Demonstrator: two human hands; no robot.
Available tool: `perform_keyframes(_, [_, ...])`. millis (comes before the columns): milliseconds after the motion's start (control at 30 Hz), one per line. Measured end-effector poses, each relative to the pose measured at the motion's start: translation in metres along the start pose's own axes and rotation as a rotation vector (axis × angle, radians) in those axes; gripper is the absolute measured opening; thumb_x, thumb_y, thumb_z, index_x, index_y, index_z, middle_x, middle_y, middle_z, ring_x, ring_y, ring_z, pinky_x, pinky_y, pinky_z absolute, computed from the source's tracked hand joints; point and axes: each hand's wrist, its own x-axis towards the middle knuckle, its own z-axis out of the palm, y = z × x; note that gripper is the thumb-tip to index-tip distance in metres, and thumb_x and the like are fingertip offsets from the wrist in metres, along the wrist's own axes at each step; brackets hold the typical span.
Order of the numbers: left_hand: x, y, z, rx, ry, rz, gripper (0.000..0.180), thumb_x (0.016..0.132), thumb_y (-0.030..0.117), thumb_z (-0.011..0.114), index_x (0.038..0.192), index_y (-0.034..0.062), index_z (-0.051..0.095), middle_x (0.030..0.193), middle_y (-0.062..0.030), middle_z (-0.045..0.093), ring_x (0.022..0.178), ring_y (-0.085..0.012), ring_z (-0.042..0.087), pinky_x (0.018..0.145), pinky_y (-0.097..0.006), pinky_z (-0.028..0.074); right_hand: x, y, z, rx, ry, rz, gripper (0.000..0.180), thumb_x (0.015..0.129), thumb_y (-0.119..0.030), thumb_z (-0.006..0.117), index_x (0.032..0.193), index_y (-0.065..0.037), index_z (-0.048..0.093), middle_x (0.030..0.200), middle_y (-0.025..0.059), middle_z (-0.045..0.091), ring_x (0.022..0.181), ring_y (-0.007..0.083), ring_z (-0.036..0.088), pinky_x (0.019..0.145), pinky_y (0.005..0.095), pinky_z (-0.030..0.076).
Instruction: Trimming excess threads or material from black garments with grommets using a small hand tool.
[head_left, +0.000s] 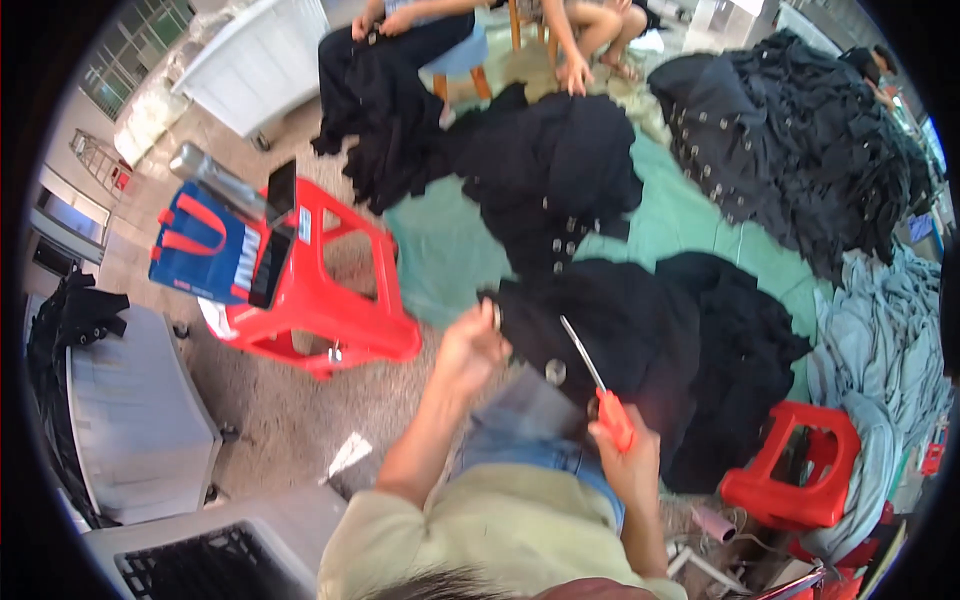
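Note:
Across my lap and in front of me lies a black garment with shiny round buttons or snaps on its edge. At the garment's left corner, my left hand is closed in a pinch on the cloth, beside a shiny round fastener. My right hand is wrapped round red-handled scissors. Their slim metal blades point up and to the left, over the black cloth. One round fastener shows on the cloth between my hands.
A red stool at left bears a blue bag, a bottle and phones. Black garments lie on green sheeting. Seated people work opposite. A black pile, grey cloth and another red stool are at right.

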Motion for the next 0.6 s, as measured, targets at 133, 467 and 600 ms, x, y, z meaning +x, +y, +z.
perform_keyframes(133, [0.014,0.012,0.008,-0.027,0.035,0.014,0.021,0.094,0.023,0.052,0.102,0.0064,0.061,0.102,-0.0076,0.066,0.095,-0.0218,0.062,0.084,-0.036,0.046,0.002,-0.011,-0.003,-0.130,-0.088,0.008,0.031,0.079,-0.032,0.073,0.089,-0.005,0.062,0.064,0.0155,0.060,0.063,0.0354,0.063,0.054,0.0382,0.047])
perform_keyframes(467, [0.020,-0.003,0.002,0.092,0.073,-0.004,0.012,0.092,0.022,0.056,0.097,0.0118,0.060,0.088,0.0011,0.064,0.081,-0.0149,0.060,0.071,-0.031,0.044,0.010,-0.005,0.005,-0.211,-0.070,-0.002,0.031,0.079,-0.035,0.072,0.086,-0.006,0.061,0.060,0.0147,0.060,0.060,0.0371,0.061,0.051,0.0410,0.046])
perform_keyframes(600, [0.005,-0.006,0.011,0.108,0.102,-0.033,0.020,0.094,0.025,0.051,0.105,0.0094,0.057,0.110,-0.0038,0.062,0.109,-0.0204,0.056,0.094,-0.040,0.042,0.014,0.008,-0.027,0.061,0.262,-0.146,0.018,0.085,-0.023,0.066,0.089,-0.006,0.067,0.076,0.0079,0.064,0.065,0.0226,0.062,0.061,0.0306,0.049])
